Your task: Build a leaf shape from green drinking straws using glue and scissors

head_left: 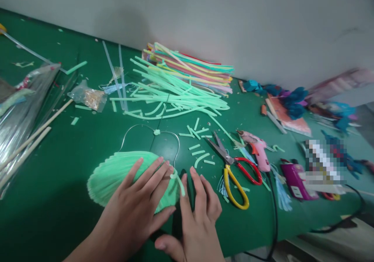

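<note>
Green tabletop against a grey wall, strewn with craft bits, both hands on a fan of mint-green straws.

Left hand lies flat and spread on the straw fan, which sits near the front edge under a bent wire frame. Right hand rests open just beside it, fingers extended, one loose straw piece at its fingertips. Scissors and a pink glue gun lie to the right; loose straws are piled behind.

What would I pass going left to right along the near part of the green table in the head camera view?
Wooden sticks → green fan of straws under the left hand → right hand → scissors → pink glue gun → purple box.
</note>
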